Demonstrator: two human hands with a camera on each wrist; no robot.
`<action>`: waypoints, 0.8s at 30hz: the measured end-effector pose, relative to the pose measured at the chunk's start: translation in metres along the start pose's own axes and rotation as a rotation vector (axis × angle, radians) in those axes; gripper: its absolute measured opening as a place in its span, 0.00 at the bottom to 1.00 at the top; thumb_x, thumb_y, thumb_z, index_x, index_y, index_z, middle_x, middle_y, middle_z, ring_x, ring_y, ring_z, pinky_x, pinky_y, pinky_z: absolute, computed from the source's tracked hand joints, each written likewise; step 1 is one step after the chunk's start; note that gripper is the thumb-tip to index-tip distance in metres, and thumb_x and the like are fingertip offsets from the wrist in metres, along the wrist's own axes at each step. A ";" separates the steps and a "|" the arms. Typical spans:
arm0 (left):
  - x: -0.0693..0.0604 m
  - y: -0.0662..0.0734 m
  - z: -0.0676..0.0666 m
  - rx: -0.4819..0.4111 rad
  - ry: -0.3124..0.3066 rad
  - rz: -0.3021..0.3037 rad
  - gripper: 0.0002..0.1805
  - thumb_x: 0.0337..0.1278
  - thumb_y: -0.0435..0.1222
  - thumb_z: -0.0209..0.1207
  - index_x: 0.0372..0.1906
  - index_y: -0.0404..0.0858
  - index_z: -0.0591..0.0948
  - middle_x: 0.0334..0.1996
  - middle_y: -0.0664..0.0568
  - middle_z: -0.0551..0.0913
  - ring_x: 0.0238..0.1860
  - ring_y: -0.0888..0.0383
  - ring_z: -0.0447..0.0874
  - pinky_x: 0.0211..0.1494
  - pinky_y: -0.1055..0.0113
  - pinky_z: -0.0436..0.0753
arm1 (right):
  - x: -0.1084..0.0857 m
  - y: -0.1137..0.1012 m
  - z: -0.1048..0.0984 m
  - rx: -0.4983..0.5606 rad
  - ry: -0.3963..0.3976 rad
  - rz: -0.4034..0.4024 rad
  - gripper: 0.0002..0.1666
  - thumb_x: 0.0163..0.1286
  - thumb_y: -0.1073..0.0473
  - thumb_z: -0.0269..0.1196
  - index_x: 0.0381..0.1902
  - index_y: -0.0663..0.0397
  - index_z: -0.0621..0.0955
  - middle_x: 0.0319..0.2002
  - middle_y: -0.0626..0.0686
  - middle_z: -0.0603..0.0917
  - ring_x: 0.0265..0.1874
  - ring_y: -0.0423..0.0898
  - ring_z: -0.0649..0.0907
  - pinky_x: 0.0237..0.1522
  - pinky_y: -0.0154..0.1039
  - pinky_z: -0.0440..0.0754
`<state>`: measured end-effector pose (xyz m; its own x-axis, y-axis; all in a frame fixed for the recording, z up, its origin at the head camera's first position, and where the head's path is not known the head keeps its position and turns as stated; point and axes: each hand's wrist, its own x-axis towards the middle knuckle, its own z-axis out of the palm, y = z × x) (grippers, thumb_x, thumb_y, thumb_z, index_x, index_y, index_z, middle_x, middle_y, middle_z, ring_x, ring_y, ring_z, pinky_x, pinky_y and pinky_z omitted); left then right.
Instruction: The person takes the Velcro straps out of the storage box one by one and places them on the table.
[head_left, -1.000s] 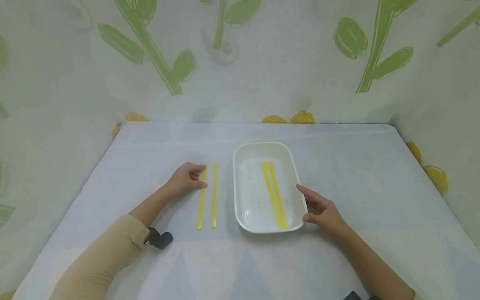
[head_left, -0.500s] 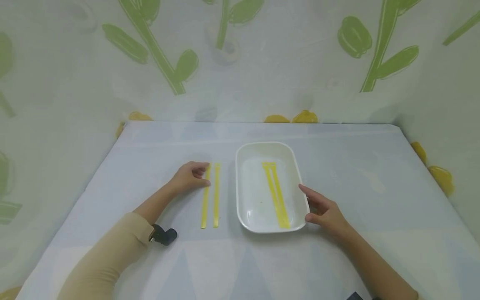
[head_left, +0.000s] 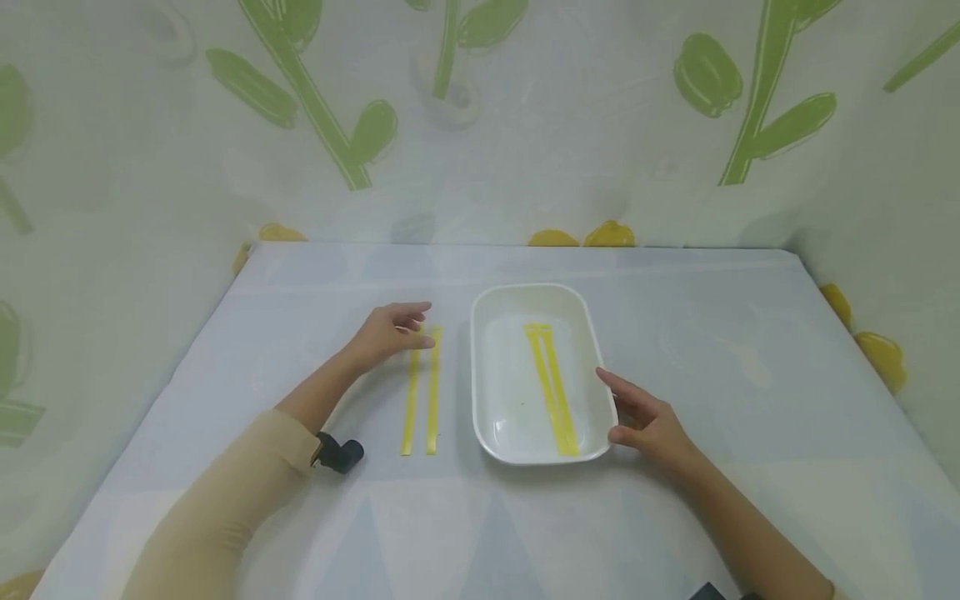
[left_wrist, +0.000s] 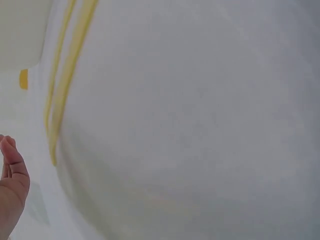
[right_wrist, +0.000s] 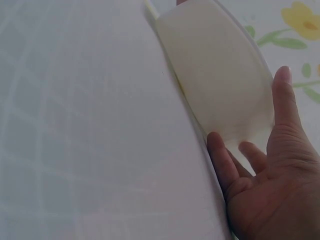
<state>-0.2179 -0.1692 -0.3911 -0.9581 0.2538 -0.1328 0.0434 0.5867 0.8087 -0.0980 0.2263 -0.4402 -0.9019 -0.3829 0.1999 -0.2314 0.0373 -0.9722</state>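
two flat yellow strips (head_left: pixel 432 400) side by side, white rectangular tray (head_left: pixel 501 367) beside them, two slanted strips (head_left: pixel 559 392) inside

One white tray (head_left: pixel 498 375) stands on one tabletop (head_left: pixel 712 333). Yellow strips (head_left: pixel 432 400) number four: two between the tray and the tabletop's left edge, two inside the tray, nearer its right edge. One left hand (head_left: pixel 386 335) and one right hand (head_left: pixel 651 423) make two. Black wrist devices (head_left: pixel 341 455): two, one partly cut off.
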 end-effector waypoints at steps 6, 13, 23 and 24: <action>0.010 0.018 0.000 -0.011 0.015 -0.017 0.36 0.48 0.42 0.70 0.65 0.42 0.72 0.57 0.42 0.76 0.57 0.48 0.73 0.60 0.53 0.74 | 0.001 0.001 0.000 -0.025 0.000 -0.007 0.41 0.58 0.66 0.68 0.68 0.60 0.65 0.64 0.34 0.70 0.57 0.30 0.75 0.49 0.28 0.78; 0.015 0.041 -0.002 -0.049 -0.038 -0.015 0.36 0.47 0.41 0.70 0.65 0.43 0.72 0.57 0.41 0.76 0.57 0.49 0.74 0.60 0.54 0.74 | 0.001 0.001 0.001 -0.050 0.005 0.017 0.42 0.58 0.66 0.68 0.69 0.57 0.65 0.64 0.32 0.69 0.57 0.29 0.74 0.49 0.28 0.77; 0.029 0.067 0.000 -0.129 -0.100 0.021 0.34 0.50 0.41 0.68 0.65 0.43 0.72 0.59 0.39 0.74 0.59 0.49 0.73 0.62 0.54 0.73 | 0.001 -0.001 0.000 -0.054 0.009 0.007 0.41 0.58 0.65 0.68 0.69 0.53 0.66 0.65 0.36 0.70 0.57 0.29 0.74 0.49 0.27 0.77; 0.030 0.071 0.000 -0.119 -0.104 0.014 0.34 0.51 0.41 0.68 0.65 0.44 0.72 0.59 0.40 0.74 0.59 0.49 0.73 0.62 0.54 0.72 | 0.001 -0.001 0.000 -0.070 0.010 0.012 0.42 0.58 0.66 0.68 0.69 0.52 0.66 0.66 0.35 0.69 0.58 0.28 0.73 0.50 0.27 0.77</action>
<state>-0.2440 -0.1204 -0.3377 -0.9228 0.3433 -0.1752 0.0162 0.4886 0.8724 -0.0985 0.2260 -0.4390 -0.9082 -0.3731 0.1895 -0.2447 0.1062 -0.9638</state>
